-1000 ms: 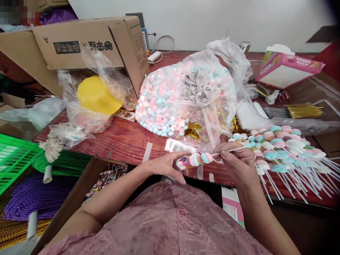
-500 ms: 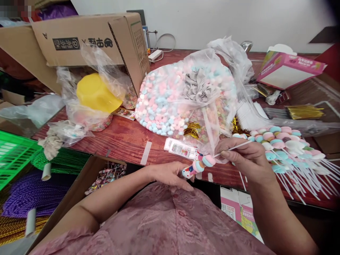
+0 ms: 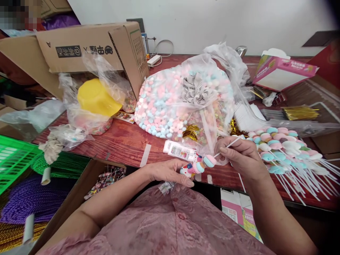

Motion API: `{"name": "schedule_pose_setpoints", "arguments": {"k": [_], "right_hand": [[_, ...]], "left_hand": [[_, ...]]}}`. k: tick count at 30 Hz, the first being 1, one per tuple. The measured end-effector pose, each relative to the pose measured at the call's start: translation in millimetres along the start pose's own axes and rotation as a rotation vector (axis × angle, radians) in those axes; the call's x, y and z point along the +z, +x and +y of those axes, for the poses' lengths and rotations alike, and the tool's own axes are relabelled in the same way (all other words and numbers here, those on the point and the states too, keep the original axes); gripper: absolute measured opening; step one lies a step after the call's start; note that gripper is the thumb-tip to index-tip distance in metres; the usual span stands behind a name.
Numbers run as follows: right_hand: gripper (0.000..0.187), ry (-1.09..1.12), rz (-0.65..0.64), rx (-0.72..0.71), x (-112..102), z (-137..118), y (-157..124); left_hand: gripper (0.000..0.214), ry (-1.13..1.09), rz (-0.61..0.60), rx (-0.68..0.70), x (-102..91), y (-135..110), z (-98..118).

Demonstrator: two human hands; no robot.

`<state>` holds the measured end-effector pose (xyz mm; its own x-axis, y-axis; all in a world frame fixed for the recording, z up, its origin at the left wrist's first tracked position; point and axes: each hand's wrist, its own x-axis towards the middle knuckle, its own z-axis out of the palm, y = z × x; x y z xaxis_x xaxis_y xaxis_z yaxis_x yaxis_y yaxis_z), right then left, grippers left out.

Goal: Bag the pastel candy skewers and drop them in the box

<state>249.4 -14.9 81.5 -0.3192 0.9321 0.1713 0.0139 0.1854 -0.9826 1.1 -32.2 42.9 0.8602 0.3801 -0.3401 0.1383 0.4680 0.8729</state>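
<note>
My right hand [image 3: 240, 156] pinches the white stick of a candy skewer [image 3: 199, 166] that carries several pastel pieces and a printed end piece. My left hand [image 3: 166, 171] curls its fingers around that lower end near the table edge. Just beyond lies a small white packet [image 3: 178, 151]. Behind it sits a big clear bag of pink, blue and white candies [image 3: 170, 102]. To the right lies a heap of finished skewers [image 3: 281, 147] with white sticks fanned toward me.
A cardboard box [image 3: 87, 46] and a yellow bowl in plastic [image 3: 97, 97] stand at the left. A pink box [image 3: 284, 71] and gold twist ties [image 3: 300, 112] are at the right. Below the table's left side are a carton of wrapped candies [image 3: 105, 179], a green crate [image 3: 13, 159] and string spools.
The skewer's candy end dipped lower toward the table edge and my left hand slid under it; my right hand kept hold of the stick. The view shifted slightly.
</note>
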Motion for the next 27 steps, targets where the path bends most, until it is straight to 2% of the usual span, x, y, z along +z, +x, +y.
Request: {"name": "schedule_pose_setpoints", "arguments": {"k": [2,5,9,13,18,23,27], "right_hand": [[0.026,-0.049,-0.014,-0.003,3.2,-6.0,2.8],[0.028,-0.065,-0.024,-0.004,20.2,-8.8,5.9],[0.033,0.029,0.033,0.064,40.3,3.7,6.2],[0.034,-0.045,0.041,0.083,32.4,11.9,6.2],[0.031,-0.169,-0.002,0.027,21.9,5.2,8.9],[0.024,-0.157,-0.014,-0.008,44.4,11.4,7.6],[0.028,-0.012,-0.018,0.095,59.2,27.5,-1.0]], "left_hand": [[0.048,0.021,-0.008,-0.009,2.3,2.6,1.9],[0.048,0.048,-0.025,-0.004,6.7,7.5,1.4],[0.046,0.013,0.0,0.035,10.0,8.3,-3.2],[0.046,-0.097,0.083,0.047,11.1,1.4,-4.3],[0.045,-0.033,0.172,0.058,13.0,0.5,-0.5],[0.042,0.017,0.123,0.051,13.0,10.1,-1.6],[0.04,-0.029,0.184,0.061,8.8,11.2,-0.7]]}}
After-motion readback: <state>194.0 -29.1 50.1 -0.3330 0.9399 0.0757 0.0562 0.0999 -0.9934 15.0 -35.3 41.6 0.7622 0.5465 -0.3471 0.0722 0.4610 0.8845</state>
